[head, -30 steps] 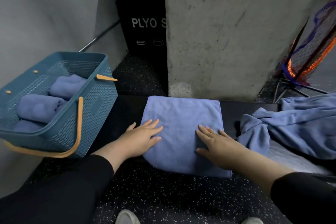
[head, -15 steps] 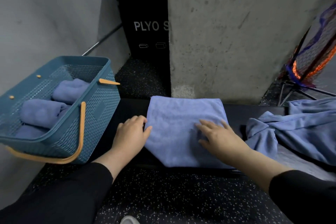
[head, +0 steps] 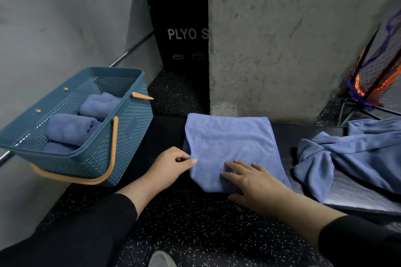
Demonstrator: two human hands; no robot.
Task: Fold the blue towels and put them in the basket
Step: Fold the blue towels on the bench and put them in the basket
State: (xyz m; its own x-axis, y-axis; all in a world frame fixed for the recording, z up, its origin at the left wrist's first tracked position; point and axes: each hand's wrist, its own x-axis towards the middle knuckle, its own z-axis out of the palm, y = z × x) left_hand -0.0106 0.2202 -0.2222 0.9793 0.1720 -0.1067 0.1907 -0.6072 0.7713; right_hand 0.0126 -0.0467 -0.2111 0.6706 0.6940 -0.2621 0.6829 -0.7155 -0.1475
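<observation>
On a black bench against a concrete pillar, left hand pinches the blue towel; right hand presses it, fingers spread.

head view | worn on person's head | faces forward and down | close over the hands

I observe the left hand pinching the folded towel's left edge; the right hand lies flat upon it. Basket stands left.
</observation>
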